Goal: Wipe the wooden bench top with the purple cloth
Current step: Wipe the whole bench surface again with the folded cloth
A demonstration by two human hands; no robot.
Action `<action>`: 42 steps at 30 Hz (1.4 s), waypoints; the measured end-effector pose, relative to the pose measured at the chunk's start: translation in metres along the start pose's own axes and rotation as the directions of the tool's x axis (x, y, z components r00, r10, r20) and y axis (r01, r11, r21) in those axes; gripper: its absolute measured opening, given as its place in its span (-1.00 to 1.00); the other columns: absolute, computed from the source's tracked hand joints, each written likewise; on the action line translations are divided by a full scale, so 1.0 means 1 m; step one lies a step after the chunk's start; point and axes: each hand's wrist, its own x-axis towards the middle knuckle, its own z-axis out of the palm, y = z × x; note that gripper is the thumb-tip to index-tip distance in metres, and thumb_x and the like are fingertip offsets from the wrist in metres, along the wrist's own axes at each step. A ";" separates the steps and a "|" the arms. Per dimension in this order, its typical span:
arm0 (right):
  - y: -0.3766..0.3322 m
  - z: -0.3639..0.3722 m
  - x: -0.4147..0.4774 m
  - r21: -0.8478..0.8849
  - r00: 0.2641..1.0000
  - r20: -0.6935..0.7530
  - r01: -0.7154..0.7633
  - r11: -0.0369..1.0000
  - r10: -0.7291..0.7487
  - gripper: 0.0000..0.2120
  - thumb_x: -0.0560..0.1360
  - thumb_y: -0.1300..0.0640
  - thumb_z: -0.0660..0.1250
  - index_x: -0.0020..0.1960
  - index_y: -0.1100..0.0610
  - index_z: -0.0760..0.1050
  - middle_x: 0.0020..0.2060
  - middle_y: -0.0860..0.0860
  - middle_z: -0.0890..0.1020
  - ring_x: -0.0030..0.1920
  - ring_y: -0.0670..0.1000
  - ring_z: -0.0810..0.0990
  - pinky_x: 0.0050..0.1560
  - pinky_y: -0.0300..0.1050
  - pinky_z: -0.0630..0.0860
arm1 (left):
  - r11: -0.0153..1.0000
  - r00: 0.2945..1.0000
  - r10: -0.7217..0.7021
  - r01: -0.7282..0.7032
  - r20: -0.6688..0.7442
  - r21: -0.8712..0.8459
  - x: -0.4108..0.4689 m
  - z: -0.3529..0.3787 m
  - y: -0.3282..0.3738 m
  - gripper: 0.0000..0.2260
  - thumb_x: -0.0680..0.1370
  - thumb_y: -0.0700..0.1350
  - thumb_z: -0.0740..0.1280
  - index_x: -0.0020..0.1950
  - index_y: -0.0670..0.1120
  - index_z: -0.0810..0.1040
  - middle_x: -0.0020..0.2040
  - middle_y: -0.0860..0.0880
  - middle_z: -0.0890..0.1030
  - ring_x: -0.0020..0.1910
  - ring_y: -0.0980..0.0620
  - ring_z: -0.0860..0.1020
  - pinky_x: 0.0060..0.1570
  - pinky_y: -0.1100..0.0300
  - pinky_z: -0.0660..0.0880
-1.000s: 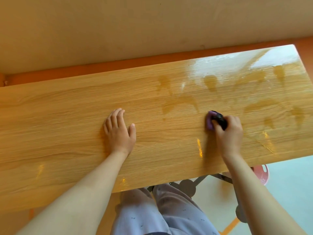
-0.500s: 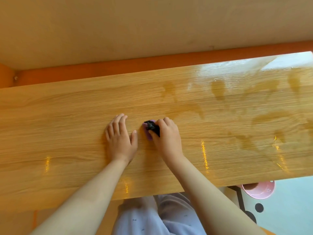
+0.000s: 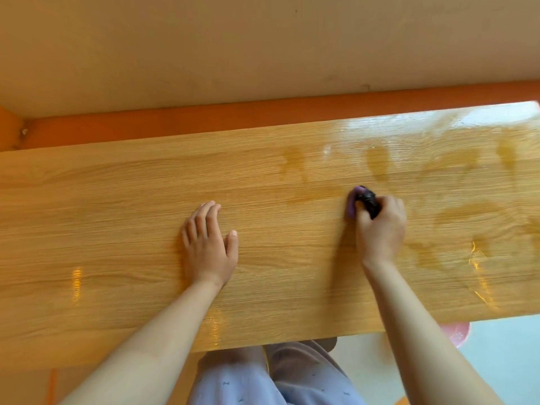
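The wooden bench top (image 3: 117, 206) runs across the whole view, with wet patches and glare on its right half. My right hand (image 3: 381, 229) grips a bunched purple cloth (image 3: 352, 206) with a dark part on top and presses it onto the wood right of centre. Flat on the bench near the middle lies my left hand (image 3: 209, 244), fingers straight and together, holding nothing. Most of the cloth is hidden under my right fingers.
A beige wall with an orange skirting strip (image 3: 204, 118) runs right behind the bench. Below the front edge I see my legs in light blue trousers (image 3: 271, 381), and a pink bowl (image 3: 455, 331) on the pale floor at the right.
My right hand swept the cloth left until it was beside my left hand, then back to the right. My left hand stayed flat in place. The camera shifted slightly.
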 end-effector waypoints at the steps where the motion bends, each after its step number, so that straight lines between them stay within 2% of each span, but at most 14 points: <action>1: -0.016 0.010 -0.010 0.013 0.998 0.043 0.054 0.998 -0.054 -0.83 0.36 0.22 0.38 -0.07 0.25 0.50 -0.13 0.20 0.54 -0.08 0.24 0.50 -0.03 0.07 0.39 | 1.000 1.000 0.000 0.000 -0.002 0.000 0.000 0.000 0.000 -0.51 0.49 0.03 0.16 0.38 -0.15 0.36 0.40 -0.09 0.38 0.40 -0.12 0.30 0.36 -0.06 0.18; 4: -0.071 0.041 -0.045 0.092 0.953 0.179 0.230 0.969 -0.243 -0.83 0.33 0.21 0.41 -0.09 0.19 0.52 -0.17 0.12 0.55 -0.13 0.18 0.51 -0.11 0.01 0.38 | 1.000 1.000 -0.004 0.004 0.002 0.004 0.000 -0.001 -0.001 -0.50 0.49 0.04 0.16 0.38 -0.15 0.36 0.41 -0.08 0.38 0.40 -0.11 0.30 0.37 -0.05 0.19; 6: -0.100 0.056 -0.062 0.119 0.905 0.209 0.352 0.929 -0.370 -0.84 0.34 0.18 0.43 -0.11 0.18 0.52 -0.19 0.09 0.56 -0.15 0.14 0.51 -0.15 -0.03 0.37 | 1.000 1.000 -0.017 0.017 0.013 0.016 0.000 -0.001 0.000 -0.49 0.48 0.05 0.16 0.39 -0.14 0.36 0.42 -0.07 0.37 0.41 -0.10 0.29 0.37 -0.04 0.18; 8: -0.111 0.064 -0.065 0.124 0.874 0.224 0.414 0.902 -0.432 -0.85 0.37 0.14 0.42 -0.12 0.17 0.52 -0.19 0.07 0.56 -0.14 0.11 0.51 -0.13 -0.07 0.35 | 0.999 0.999 -0.026 0.026 0.023 0.027 0.000 -0.001 0.001 -0.48 0.47 0.06 0.15 0.39 -0.14 0.35 0.42 -0.06 0.36 0.41 -0.09 0.29 0.36 -0.03 0.17; 12: -0.086 0.055 -0.042 0.095 0.901 0.207 0.370 0.924 -0.382 -0.86 0.37 0.15 0.40 -0.12 0.15 0.49 -0.17 0.07 0.55 -0.10 0.14 0.50 -0.13 -0.06 0.28 | 1.000 1.000 -0.017 0.016 0.017 0.006 0.000 -0.001 0.001 -0.49 0.49 0.05 0.16 0.39 -0.14 0.36 0.42 -0.06 0.37 0.41 -0.09 0.29 0.38 -0.05 0.19; 17: -0.018 0.017 0.019 -0.010 0.990 0.037 0.137 0.991 -0.136 -0.84 0.38 0.18 0.37 -0.08 0.23 0.50 -0.13 0.19 0.55 -0.10 0.24 0.51 -0.08 0.05 0.36 | 1.000 1.000 -0.017 0.017 0.024 -0.012 0.000 -0.001 0.000 -0.50 0.50 0.06 0.15 0.39 -0.14 0.36 0.41 -0.08 0.38 0.40 -0.12 0.31 0.38 -0.07 0.20; 19: 0.003 0.004 0.041 -0.056 0.999 0.002 0.041 0.998 -0.041 -0.80 0.42 0.15 0.36 -0.02 0.24 0.51 -0.07 0.21 0.55 -0.04 0.25 0.50 0.01 0.06 0.35 | 1.000 0.999 -0.017 0.018 0.027 -0.013 0.000 -0.002 0.000 -0.50 0.50 0.06 0.15 0.38 -0.14 0.36 0.41 -0.08 0.38 0.40 -0.12 0.31 0.38 -0.08 0.21; 22: 0.006 0.000 0.050 -0.072 1.000 -0.016 -0.026 0.997 0.025 -0.76 0.45 0.12 0.36 0.03 0.26 0.51 -0.03 0.21 0.55 0.01 0.25 0.49 0.07 0.06 0.33 | 1.000 0.999 -0.017 0.018 0.027 -0.018 0.000 -0.002 -0.001 -0.50 0.50 0.05 0.16 0.38 -0.15 0.36 0.40 -0.09 0.38 0.40 -0.13 0.31 0.38 -0.09 0.21; 24: -0.009 0.007 0.042 -0.049 1.000 -0.015 -0.017 0.999 0.016 -0.77 0.43 0.14 0.36 0.02 0.25 0.51 -0.04 0.20 0.55 -0.02 0.25 0.50 0.04 0.06 0.36 | 1.000 0.999 -0.015 0.016 0.028 -0.024 0.001 -0.002 0.000 -0.51 0.50 0.05 0.16 0.38 -0.15 0.37 0.40 -0.09 0.39 0.39 -0.13 0.32 0.38 -0.08 0.22; 28: -0.064 0.040 0.008 0.029 0.979 0.116 0.165 0.986 -0.167 -0.82 0.40 0.16 0.37 -0.02 0.20 0.52 -0.09 0.13 0.56 -0.07 0.19 0.50 -0.03 0.01 0.37 | 1.000 0.999 -0.019 0.020 0.026 -0.024 0.001 -0.002 0.000 -0.50 0.49 0.05 0.16 0.38 -0.14 0.37 0.40 -0.08 0.39 0.40 -0.11 0.31 0.38 -0.06 0.20; 32: -0.123 0.075 -0.020 0.117 0.896 0.228 0.363 0.924 -0.381 -0.85 0.43 0.15 0.35 -0.02 0.17 0.52 -0.08 0.07 0.56 -0.05 0.12 0.49 -0.07 -0.07 0.30 | 0.999 0.999 -0.028 0.028 0.031 -0.022 0.001 -0.003 0.001 -0.50 0.49 0.05 0.15 0.39 -0.13 0.36 0.40 -0.07 0.38 0.41 -0.09 0.29 0.38 -0.06 0.20; 35: -0.133 0.083 -0.019 0.129 0.849 0.249 0.448 0.885 -0.466 -0.86 0.43 0.14 0.36 -0.06 0.19 0.51 -0.11 0.08 0.56 -0.06 0.12 0.49 -0.09 -0.07 0.32 | 0.999 0.999 -0.029 0.030 0.036 -0.021 0.001 -0.004 0.001 -0.50 0.49 0.05 0.14 0.38 -0.13 0.37 0.40 -0.06 0.39 0.41 -0.09 0.29 0.38 -0.07 0.20; 38: -0.109 0.072 0.008 0.122 0.884 0.205 0.403 0.907 -0.420 -0.88 0.42 0.15 0.36 -0.10 0.19 0.50 -0.12 0.10 0.56 -0.09 0.14 0.49 -0.14 -0.05 0.34 | 0.999 0.999 -0.024 0.025 0.031 -0.031 0.001 -0.004 0.001 -0.50 0.49 0.05 0.15 0.38 -0.14 0.38 0.39 -0.07 0.40 0.40 -0.10 0.31 0.38 -0.08 0.22; 42: -0.056 0.045 0.066 0.064 0.974 0.097 0.198 0.978 -0.204 -0.85 0.45 0.17 0.33 -0.04 0.23 0.49 -0.05 0.19 0.53 -0.01 0.19 0.48 -0.04 -0.01 0.36 | 0.999 1.000 -0.014 0.015 0.020 -0.039 0.001 -0.004 0.001 -0.51 0.50 0.05 0.15 0.37 -0.14 0.39 0.38 -0.07 0.40 0.38 -0.09 0.32 0.36 -0.05 0.21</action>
